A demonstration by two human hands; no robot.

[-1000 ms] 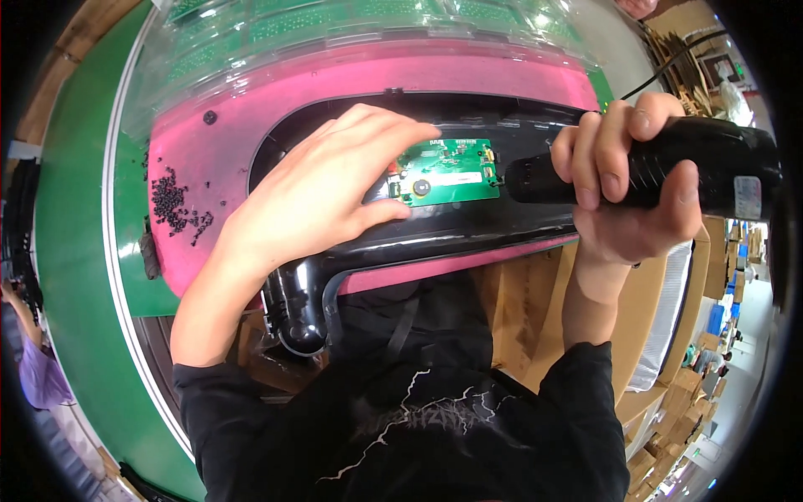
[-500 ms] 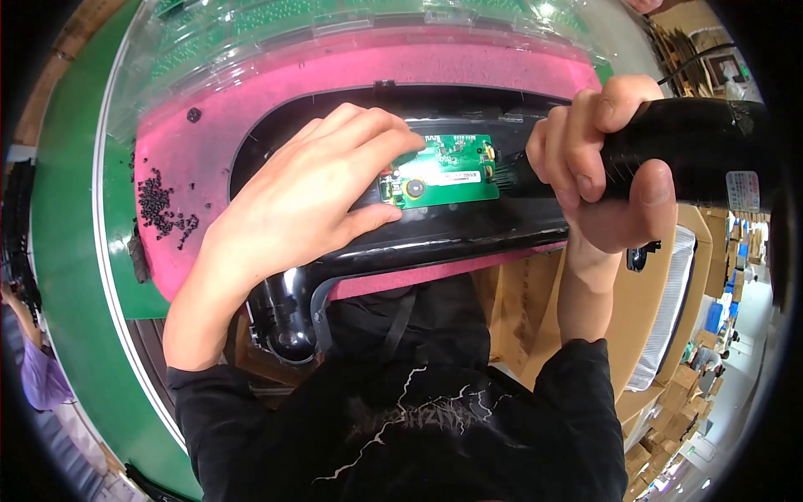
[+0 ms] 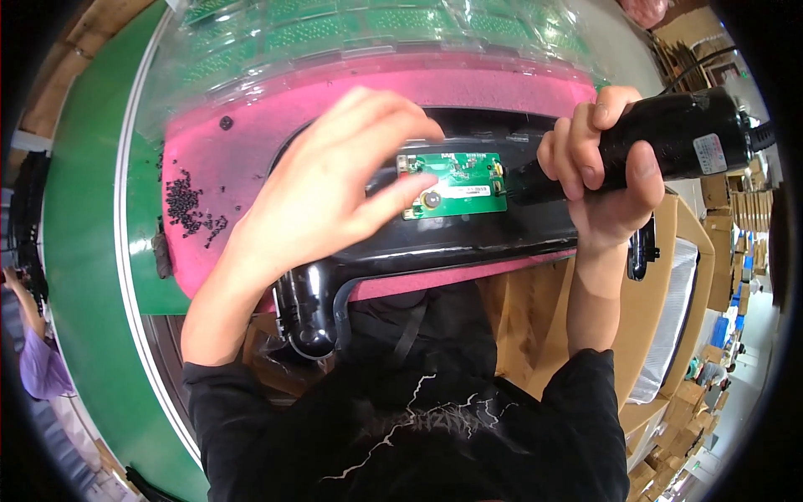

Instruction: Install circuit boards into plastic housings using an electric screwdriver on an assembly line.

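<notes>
Worktop (image 3: 84, 209): lay beneath a pink mat (image 3: 251, 151).
Left grip (image 3: 322, 180): was spread over the circuit board (image 3: 468, 176).
Right grip (image 3: 606, 209): wrapped the black tool (image 3: 669, 134); likely needed holding steady.

Left grip (image 3: 335, 176) spread, right (image 3: 600, 202) curled

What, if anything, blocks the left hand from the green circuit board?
Nothing visible: the left hand overlaps the left end of the green circuit board in view. The black handheld tool points at its right end.

Green circuit board (image 3: 473, 174), black housing (image 3: 452, 237), black tool (image 3: 677, 138) — pink mat (image 3: 251, 151) — black shirt (image 3: 519, 448) with white lightning streaks (image 3: 391, 429).
</notes>
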